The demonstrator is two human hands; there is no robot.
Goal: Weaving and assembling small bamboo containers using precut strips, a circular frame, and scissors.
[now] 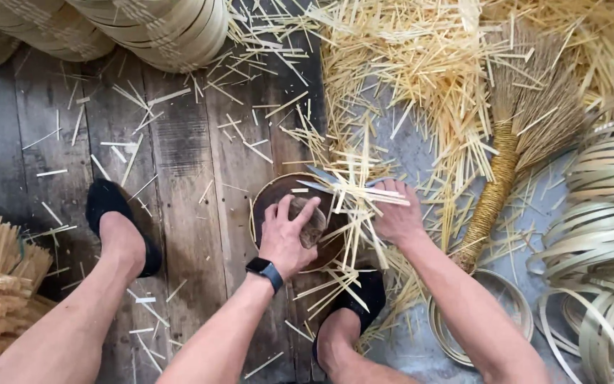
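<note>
Left hand [287, 238] pressed flat on round wooden block [300, 217], fingers spread wide. Right hand [396, 217] just beside block, closed on bundle of bamboo strips [364, 193]. Broom [513, 142] beyond bundle, on floor.

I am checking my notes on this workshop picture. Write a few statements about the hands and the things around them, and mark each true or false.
1. The left hand presses on a round wooden block. True.
2. The right hand holds a bundle of thin bamboo strips. True.
3. The broom lies to the left of both hands. False: it lies on the right.
4. The smartwatch is on the right wrist. False: on the left wrist.
5. Both feet are bare. False: both wear black shoes.
</note>
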